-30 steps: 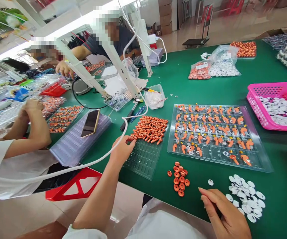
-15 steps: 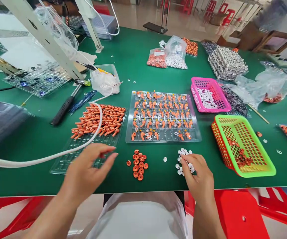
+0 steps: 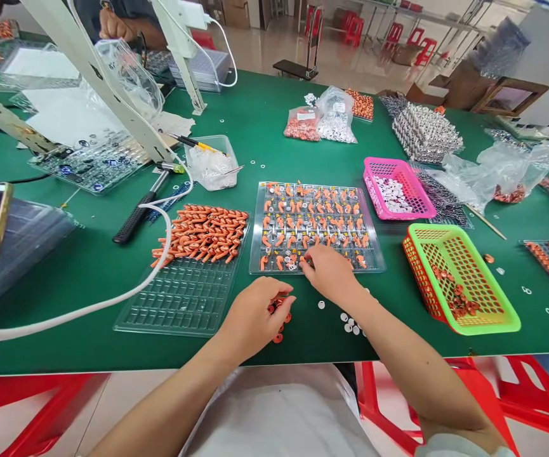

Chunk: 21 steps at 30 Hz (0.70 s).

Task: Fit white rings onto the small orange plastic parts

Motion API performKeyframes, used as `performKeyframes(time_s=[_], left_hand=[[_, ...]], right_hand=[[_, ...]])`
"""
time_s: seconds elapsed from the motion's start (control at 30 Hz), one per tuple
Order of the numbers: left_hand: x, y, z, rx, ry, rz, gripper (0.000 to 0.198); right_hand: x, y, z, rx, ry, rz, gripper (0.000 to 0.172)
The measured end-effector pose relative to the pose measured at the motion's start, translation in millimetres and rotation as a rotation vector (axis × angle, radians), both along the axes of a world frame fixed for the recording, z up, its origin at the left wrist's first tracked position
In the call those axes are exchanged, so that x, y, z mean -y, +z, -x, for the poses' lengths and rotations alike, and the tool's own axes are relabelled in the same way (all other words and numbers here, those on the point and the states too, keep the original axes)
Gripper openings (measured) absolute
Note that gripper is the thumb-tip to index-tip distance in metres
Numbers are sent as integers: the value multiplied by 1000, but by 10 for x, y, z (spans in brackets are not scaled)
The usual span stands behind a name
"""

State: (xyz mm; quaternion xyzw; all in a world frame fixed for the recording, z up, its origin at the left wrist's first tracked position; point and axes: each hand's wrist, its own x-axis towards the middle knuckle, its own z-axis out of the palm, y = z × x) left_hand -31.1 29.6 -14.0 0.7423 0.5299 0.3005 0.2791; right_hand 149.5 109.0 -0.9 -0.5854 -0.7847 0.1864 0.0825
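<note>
Rings (image 3: 278, 337), round orange, under left hand (image 3: 255, 317), right hand (image 3: 331, 273) at clear tray (image 3: 377, 266)

I'm looking at a small-parts assembly workshop: a long green worktable (image 3: 88, 266), a clear compartment tray (image 3: 375, 251) of orange pieces at centre, a pink basket (image 3: 372, 190) and a green basket (image 3: 486, 329) at right, bagged parts (image 3: 322, 124) upper centre, and red plastic stools (image 3: 355, 28) along the top.
</note>
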Motion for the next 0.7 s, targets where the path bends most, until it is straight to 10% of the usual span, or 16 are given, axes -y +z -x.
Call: performKeyframes(time_s=[0.17, 0.33, 0.5, 0.7], left_hand=[[20, 50, 11, 140, 79, 86, 17], [45, 161, -82, 691, 99, 548, 33], [79, 167, -214, 1106, -42, 932, 31], [109, 101, -269, 1107, -58, 1062, 29]], right_hand=[[61, 85, -61, -131, -60, 22, 10], [521, 253, -187, -554, -97, -8, 9], [999, 108, -261, -663, 21, -247, 10], [1184, -89, -260, -557, 124, -597, 31]])
